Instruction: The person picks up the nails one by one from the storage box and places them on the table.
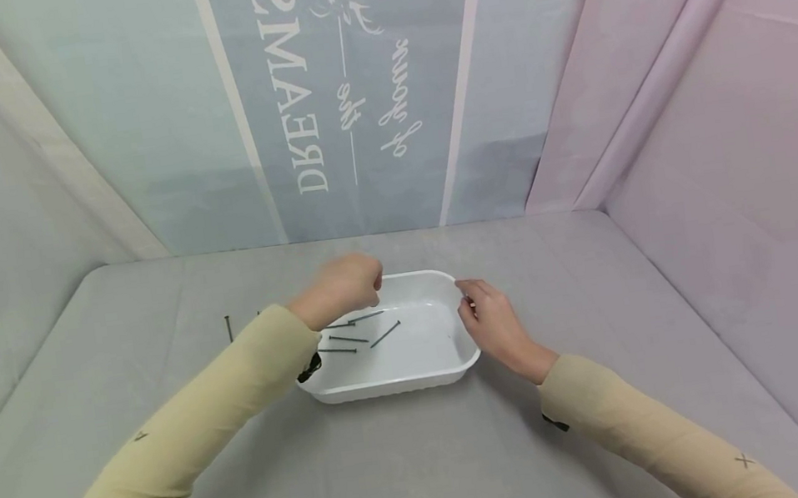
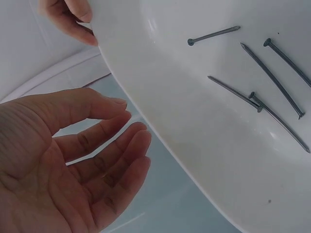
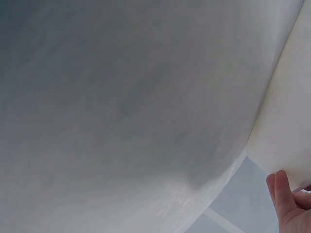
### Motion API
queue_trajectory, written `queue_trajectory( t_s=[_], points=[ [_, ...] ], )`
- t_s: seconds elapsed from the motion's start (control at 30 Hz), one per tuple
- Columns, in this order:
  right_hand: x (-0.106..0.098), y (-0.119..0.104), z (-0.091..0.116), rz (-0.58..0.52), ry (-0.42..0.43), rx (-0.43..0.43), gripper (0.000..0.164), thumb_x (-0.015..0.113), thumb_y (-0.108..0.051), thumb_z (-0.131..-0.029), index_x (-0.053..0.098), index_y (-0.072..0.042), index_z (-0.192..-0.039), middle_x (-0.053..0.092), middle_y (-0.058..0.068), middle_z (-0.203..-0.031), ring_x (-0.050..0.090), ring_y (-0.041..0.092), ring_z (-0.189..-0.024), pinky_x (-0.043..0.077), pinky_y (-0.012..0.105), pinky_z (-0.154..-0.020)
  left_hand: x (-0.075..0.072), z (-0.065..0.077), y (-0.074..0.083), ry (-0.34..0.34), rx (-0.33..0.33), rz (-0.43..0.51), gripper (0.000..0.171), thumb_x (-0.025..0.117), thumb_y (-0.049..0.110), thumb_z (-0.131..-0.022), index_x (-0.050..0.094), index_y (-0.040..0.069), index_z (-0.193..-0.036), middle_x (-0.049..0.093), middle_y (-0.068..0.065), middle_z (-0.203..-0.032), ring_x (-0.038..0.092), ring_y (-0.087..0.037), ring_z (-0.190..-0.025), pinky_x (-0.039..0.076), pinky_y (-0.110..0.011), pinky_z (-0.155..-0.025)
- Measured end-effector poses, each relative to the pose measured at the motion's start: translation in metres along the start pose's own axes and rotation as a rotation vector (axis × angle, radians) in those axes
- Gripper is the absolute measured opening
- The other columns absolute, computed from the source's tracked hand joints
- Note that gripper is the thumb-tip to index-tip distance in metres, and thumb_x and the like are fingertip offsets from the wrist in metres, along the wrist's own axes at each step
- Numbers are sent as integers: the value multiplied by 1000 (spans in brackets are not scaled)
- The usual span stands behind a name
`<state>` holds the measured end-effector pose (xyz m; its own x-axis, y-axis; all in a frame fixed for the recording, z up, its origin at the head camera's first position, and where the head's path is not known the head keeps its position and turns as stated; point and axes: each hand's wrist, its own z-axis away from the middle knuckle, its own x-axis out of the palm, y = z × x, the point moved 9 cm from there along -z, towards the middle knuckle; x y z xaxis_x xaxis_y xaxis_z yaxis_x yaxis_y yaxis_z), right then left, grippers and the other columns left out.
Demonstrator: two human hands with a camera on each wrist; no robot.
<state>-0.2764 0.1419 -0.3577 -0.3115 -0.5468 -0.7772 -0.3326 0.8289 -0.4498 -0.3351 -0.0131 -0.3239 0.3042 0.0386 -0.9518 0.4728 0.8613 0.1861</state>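
Note:
A white rectangular tray (image 1: 421, 355) stands on the grey surface, with several metal nails (image 1: 385, 334) scattered over its left part. Above the tray's far-left side is my left hand (image 1: 341, 284); the left wrist view shows this hand (image 2: 73, 160) beside the tray rim, fingers loosely bent and nothing between them. Two of the nails (image 2: 233, 91) cross at their heads in that view. At the tray's right end, my right hand (image 1: 494, 316) pinches the rim near the far corner. The right wrist view catches its fingers (image 3: 283, 191) against the tray wall (image 3: 286, 121).
On the grey padded surface (image 1: 398, 468), left of the tray, lies another nail (image 1: 229, 329); the tip of one more shows beside the left sleeve (image 1: 236, 388). A printed cloth wall (image 1: 382, 117) rises behind, with fabric sides left and right.

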Motion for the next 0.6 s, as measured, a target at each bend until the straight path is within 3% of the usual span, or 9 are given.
queue_trajectory(
  t_s=[0.6],
  points=[
    [1, 1, 1, -9, -8, -3, 31, 46, 1, -86, 57, 7, -114, 60, 18, -107, 58, 19, -78, 50, 25, -59, 20, -13, 18, -15, 77, -58, 9, 65, 8, -79, 61, 9, -88, 59, 0, -81, 53, -16, -72, 46, -29, -62]
  ],
)
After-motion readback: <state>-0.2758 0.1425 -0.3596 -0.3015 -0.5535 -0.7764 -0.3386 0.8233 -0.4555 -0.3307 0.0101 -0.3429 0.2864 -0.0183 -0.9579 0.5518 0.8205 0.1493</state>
